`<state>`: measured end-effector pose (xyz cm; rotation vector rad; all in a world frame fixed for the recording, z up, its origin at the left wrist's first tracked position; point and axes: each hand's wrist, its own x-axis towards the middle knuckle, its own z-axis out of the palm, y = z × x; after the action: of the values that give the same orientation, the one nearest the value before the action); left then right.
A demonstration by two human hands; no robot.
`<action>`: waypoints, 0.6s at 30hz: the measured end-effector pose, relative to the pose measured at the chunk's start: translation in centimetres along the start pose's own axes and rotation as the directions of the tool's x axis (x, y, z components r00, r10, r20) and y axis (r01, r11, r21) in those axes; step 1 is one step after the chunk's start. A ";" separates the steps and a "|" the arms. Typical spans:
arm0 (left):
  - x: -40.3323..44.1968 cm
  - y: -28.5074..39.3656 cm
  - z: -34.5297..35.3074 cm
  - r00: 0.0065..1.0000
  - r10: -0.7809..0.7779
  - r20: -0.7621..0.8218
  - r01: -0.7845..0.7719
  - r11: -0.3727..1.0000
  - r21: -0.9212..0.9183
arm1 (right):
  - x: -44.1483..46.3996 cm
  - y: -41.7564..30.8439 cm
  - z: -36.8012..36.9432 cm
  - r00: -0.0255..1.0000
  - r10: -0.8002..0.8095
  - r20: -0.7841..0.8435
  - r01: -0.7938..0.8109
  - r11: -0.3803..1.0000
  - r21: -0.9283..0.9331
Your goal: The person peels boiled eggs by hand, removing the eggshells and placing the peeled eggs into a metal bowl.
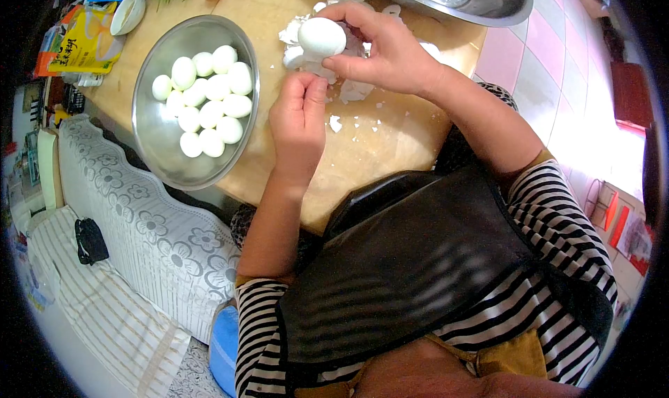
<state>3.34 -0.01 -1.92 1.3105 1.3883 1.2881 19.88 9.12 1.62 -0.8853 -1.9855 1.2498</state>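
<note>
One white egg (322, 37) sits in the right hand (390, 50), whose grip is clamped on it, thumb on the near side and fingers on the far side. Its long axis runs roughly left to right above the surface (362, 154), over broken shells (357, 91). The left hand (298, 112) has its fingertips together, just on the near side of the egg and apart from it; whether they pinch a scrap, I cannot tell. Leftward, a metal bowl (157, 133) holds more eggs (217, 87). A yellow packet (87, 39) bears dark Chinese characters, too small to read surely.
</note>
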 end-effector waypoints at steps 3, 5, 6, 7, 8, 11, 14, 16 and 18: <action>0.0 0.4 -0.1 0.995 0.093 0.029 -0.098 0.969 0.227 | 0.1 0.1 0.2 0.999 -0.046 -0.016 0.046 0.999 -0.009; 0.5 -0.2 -0.1 0.967 0.256 -0.012 -0.246 0.938 0.245 | 0.2 0.4 0.3 0.998 -0.065 -0.027 0.065 0.998 -0.014; 0.4 -0.1 0.1 0.967 0.256 -0.011 -0.245 0.938 0.245 | 0.2 0.5 0.3 0.996 -0.085 -0.036 0.084 0.996 -0.019; 0.4 0.9 0.4 0.989 0.138 -0.045 -0.134 0.988 0.078 | 0.2 0.5 0.3 0.996 -0.084 -0.036 0.083 0.996 -0.018; 0.5 1.7 0.5 0.998 0.014 -0.060 -0.020 0.995 -0.093 | 0.1 0.4 0.3 0.994 -0.103 -0.032 0.101 0.992 -0.070; 0.6 2.4 -0.1 0.986 -0.165 0.031 0.165 0.925 -0.341 | 0.0 0.5 0.4 0.992 -0.128 0.001 0.126 0.977 -0.171; 0.6 2.3 -0.3 0.979 -0.175 0.105 0.204 0.865 -0.459 | -0.1 0.8 0.8 0.979 -0.196 0.051 0.203 0.952 -0.231; 0.6 2.1 -0.3 0.975 -0.191 0.116 0.223 0.849 -0.479 | -0.1 0.8 1.0 0.963 -0.259 0.075 0.270 0.932 -0.240; 0.7 1.8 -0.3 0.970 -0.204 0.129 0.241 0.832 -0.499 | -0.2 0.5 1.2 0.970 -0.230 0.080 0.243 0.940 -0.241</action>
<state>3.27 0.49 -0.08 0.7934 1.0115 1.3155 19.18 8.56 0.73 -0.7079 -2.2490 0.9090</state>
